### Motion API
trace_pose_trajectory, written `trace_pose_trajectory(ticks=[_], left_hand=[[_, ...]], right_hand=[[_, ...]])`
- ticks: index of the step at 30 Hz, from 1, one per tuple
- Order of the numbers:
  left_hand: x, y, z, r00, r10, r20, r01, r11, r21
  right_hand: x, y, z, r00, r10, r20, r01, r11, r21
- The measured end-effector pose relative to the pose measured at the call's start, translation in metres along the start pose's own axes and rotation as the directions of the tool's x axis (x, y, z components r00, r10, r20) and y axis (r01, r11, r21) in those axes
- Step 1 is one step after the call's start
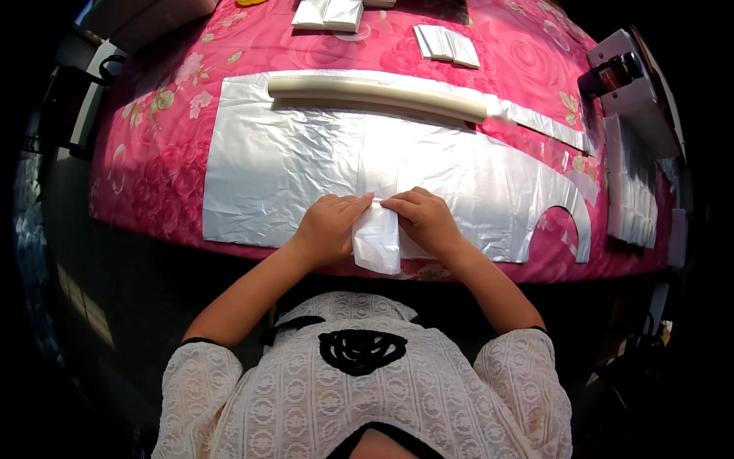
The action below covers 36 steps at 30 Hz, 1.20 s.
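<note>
Hands at near table edge, both pressed on a small folded piece of translucent white plastic film (377, 241). Left hand (330, 226): fingers curled together, tips on the piece's upper left corner. Right hand (424, 218): fingers likewise closed, tips on upper right corner; index tips of both hands nearly meet above the piece. Lower end of the folded piece overhangs the table edge slightly.

Piece lies on a large flat sheet of silvery-white plastic film (283, 176), spread across the pink rose-patterned tablecloth (160, 115). Sheet shows an arched cut-out at its right end, near the edge.

Beyond the hands, along the sheet's far border: a long cream-coloured tube (375, 93), lying crosswise, resting on the film.

Far side of table: two stacks of folded white plastic pieces, one centre (329, 14), one to its right (447, 44). Right edge: a row of folded white pieces (631, 191) beside a white-bodied device with dark roller (623, 73).
</note>
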<state>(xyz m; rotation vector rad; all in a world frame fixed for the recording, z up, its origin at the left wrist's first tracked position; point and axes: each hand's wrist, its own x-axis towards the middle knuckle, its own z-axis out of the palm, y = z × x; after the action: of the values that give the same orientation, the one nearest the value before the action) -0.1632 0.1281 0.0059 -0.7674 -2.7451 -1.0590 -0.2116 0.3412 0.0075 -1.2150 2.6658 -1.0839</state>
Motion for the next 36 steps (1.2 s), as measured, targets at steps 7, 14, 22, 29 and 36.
trace_pose_trajectory(ticks=[7,14,22,29,36], left_hand=[[0.023,-0.005,0.0,0.841,-0.537,-0.057,0.42,0.716,-0.557],[0.017,0.01,0.024,0.989,-0.105,0.102,0.079,0.968,0.239],[0.013,0.007,0.031,0.968,-0.186,0.169,0.123,0.937,0.326],[0.015,-0.01,0.013,0.998,0.06,0.031,-0.065,0.968,0.241],[0.021,-0.019,0.014,0.97,0.208,-0.124,-0.171,0.952,0.255]], right_hand=[[0.044,0.006,-0.015,0.691,0.635,0.344,-0.722,0.617,0.313],[0.053,0.018,-0.016,0.561,0.673,0.482,-0.826,0.416,0.379],[0.039,-0.009,-0.01,0.868,0.497,-0.021,-0.497,0.863,-0.094],[0.028,0.034,-0.006,0.985,-0.12,0.128,0.15,0.953,-0.265],[0.038,0.038,-0.019,0.984,-0.099,0.146,0.118,0.985,-0.128]])
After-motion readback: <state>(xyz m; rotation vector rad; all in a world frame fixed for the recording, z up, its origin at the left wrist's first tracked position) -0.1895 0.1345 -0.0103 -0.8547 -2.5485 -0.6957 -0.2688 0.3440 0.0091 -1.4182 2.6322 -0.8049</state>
